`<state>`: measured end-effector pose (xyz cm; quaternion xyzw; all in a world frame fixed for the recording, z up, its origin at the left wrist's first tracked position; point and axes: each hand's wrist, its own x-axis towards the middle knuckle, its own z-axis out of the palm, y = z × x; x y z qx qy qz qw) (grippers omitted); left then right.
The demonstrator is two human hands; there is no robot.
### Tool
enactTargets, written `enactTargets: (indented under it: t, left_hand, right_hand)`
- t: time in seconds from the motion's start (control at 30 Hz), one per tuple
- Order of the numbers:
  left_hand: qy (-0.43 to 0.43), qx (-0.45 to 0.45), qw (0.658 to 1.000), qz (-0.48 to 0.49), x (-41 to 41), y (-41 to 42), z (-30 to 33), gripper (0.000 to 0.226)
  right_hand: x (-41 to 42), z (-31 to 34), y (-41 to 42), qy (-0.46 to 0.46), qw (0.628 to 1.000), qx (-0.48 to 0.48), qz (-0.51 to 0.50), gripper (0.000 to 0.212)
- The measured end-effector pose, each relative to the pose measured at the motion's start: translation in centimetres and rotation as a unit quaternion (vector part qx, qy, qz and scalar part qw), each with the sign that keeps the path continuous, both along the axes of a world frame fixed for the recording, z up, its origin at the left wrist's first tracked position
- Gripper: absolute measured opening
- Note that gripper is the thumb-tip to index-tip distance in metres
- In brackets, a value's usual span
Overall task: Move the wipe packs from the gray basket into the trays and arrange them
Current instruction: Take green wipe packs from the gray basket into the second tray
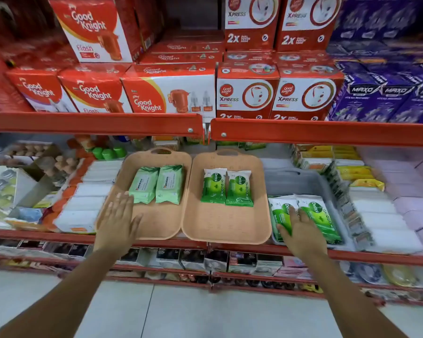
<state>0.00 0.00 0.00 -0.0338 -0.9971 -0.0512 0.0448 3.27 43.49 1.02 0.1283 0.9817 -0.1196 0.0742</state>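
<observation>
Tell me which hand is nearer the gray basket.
Right. The right hand reaches into the gray basket, fingers on the Dettol wipe packs inside. The left hand is spread flat over the left tray, two trays away from the basket.

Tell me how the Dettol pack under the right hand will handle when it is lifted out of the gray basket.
The Dettol pack under the right hand looks like a soft film pouch, so it will probably flex rather than stay stiff. Its glossy wrap may be slippery. Lying flat in the gray basket, it should not roll.
</observation>
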Motion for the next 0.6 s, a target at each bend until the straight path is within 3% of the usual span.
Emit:
enactTargets:
  t: [0.27,0.4,0.6]
  left_hand:
    - [-0.052,-0.008,0.998,0.039,-1.7,-5.0,-1.8,0.088]
    - [-0.072,0.0,0.997,0.033,-2.1,-6.9,-2.3,0.09]
    - [-0.032,0.006,0.999,0.017,-2.1,-7.0,-2.8,0.078]
  right_hand:
    - [-1.6,-0.4,-1.1,-0.036,0.999,0.024,-0.018,0.061]
    - [-1.9,-0.1,-1.8,0.026,0.997,-0.004,-0.073,0.053]
    - [-2.0,0.9,-4.2,0.134,0.967,-0.098,-0.191,0.049]
